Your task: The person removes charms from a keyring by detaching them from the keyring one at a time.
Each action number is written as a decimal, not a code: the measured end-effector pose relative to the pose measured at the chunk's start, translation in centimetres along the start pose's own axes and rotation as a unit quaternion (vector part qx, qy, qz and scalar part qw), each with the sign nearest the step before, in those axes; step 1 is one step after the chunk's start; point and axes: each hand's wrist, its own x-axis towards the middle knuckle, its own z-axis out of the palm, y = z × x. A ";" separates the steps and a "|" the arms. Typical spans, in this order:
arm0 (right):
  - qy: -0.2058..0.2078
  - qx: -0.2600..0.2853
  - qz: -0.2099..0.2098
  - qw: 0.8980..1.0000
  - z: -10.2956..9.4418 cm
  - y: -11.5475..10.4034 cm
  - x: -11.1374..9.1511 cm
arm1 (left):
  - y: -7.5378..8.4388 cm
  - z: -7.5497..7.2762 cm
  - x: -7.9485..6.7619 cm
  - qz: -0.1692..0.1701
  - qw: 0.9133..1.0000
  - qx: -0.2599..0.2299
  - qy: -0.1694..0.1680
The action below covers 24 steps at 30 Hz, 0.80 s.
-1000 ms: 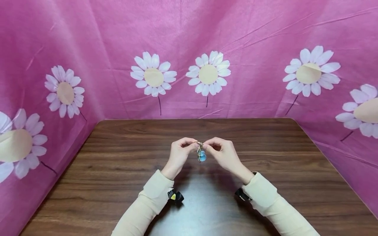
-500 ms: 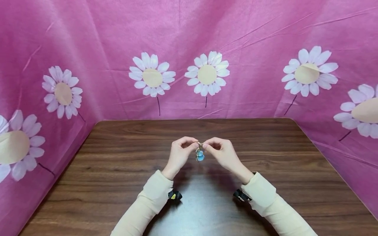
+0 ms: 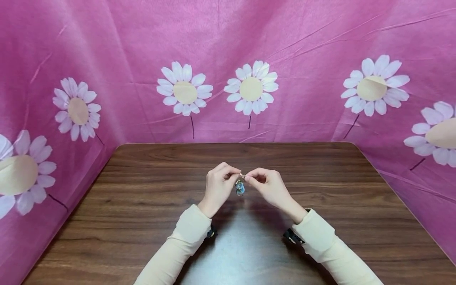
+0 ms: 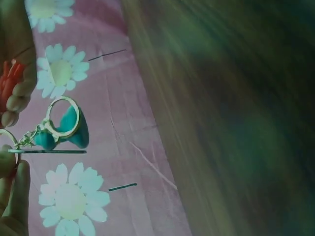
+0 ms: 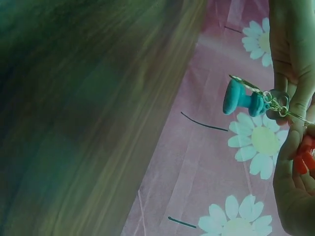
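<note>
In the head view my left hand and my right hand meet above the table. Thumb and finger of each pinch the thin ring of a keychain, which hangs between them. Closer up, the left wrist view shows its teal charm, a larger gold ring and a thin flat bar seen edge-on. A gold chain links them in the right wrist view. My right hand's curled fingers also hold an orange-red piece, its kind unclear; the head view hides it.
The brown wood-grain table lies under both hands. A pink cloth printed with white daisies surrounds its far edge and sides. Black wrist cameras sit under the cream sleeves.
My left fingers have risen slightly and shifted right towards the right hand, and the left wrist has turned. The hanging charm has swung and turned. My right hand stays nearly in place.
</note>
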 end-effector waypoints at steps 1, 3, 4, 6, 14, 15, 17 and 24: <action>-0.001 -0.003 -0.002 1.000 0.1 0.0 0.0 | 0.0 -0.1 0.0 -0.009 1.000 -0.010 -0.001; -0.003 -0.005 -0.006 1.000 0.2 0.0 -0.1 | -0.1 -0.1 0.0 -0.036 0.999 -0.030 -0.008; -0.003 -0.006 -0.008 1.000 0.2 0.1 -0.1 | -0.2 -0.1 0.0 -0.050 0.998 -0.038 -0.010; -0.001 -0.009 -0.012 1.000 0.2 0.3 -0.2 | -0.4 -0.3 0.2 -0.094 0.994 -0.060 -0.004; -0.024 0.042 0.076 0.996 -1.2 1.5 -0.3 | -1.2 -2.2 1.0 -0.275 0.950 -0.148 0.006; -0.031 0.053 0.089 0.994 -1.2 2.0 -0.2 | -1.6 -2.0 0.9 -0.275 0.950 -0.146 -0.001; -0.047 0.072 0.109 0.990 -1.2 2.1 0.0 | -1.7 -1.9 0.7 -0.271 0.952 -0.137 -0.017; -0.094 0.060 0.101 0.989 -1.1 2.6 0.2 | -1.9 -1.8 0.2 -0.262 0.956 -0.123 -0.043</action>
